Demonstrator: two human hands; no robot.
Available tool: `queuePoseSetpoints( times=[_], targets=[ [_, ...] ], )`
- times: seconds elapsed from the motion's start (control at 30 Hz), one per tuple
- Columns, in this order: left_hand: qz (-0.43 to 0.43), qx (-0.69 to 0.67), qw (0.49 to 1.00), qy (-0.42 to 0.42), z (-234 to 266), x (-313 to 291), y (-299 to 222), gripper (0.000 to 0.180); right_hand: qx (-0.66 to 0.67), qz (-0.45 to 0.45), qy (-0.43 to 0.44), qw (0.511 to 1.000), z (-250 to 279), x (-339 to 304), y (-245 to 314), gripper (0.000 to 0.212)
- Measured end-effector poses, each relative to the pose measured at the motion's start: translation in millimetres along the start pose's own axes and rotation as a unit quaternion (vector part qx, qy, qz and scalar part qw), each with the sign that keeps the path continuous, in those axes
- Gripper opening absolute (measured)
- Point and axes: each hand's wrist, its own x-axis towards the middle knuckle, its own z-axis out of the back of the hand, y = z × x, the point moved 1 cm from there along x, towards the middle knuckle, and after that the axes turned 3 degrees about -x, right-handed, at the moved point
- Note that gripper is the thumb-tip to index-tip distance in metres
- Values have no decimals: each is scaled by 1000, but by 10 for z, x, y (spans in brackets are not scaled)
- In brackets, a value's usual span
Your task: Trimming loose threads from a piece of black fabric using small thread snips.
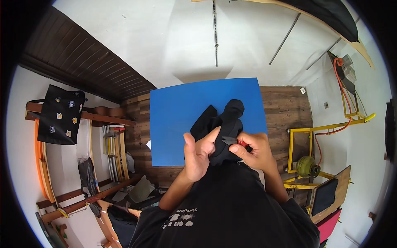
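Note:
A bunched piece of black fabric is held up in front of my chest, over the near part of the blue tabletop. My left hand grips it from the left; the thumb stands up apart, while the fingertips are partly hidden by the cloth. In my right hand, closed, is a small pair of red-handled snips. Their grey pointed blades aim left, against or just above the fabric. Most of the red handle is covered by my fingers.
Shelves with upright books and a hanging black bag stand at the left. To the right is a yellow metal frame with a round greenish motor and an orange hose. A white wall rises behind the table.

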Motion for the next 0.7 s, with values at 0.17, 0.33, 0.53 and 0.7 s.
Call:
queuePoseSetpoints(
  times=[0.17,0.33,0.53,0.7],
  targets=[
    [-18,-7,1000,24,26,41,39,116,5,-4,14,1000,27,-5,29,31],
    [-28,48,997,49,29,101,12,114,-19,31,29,999,34,-20,37,31],
    [-38,37,998,-30,-129,133,10,115,-20,23,28,999,29,-60,42,32],
    [-60,138,989,11,-83,113,32,108,127,-77,-122,981,-128,11,-4,21]
  ],
)
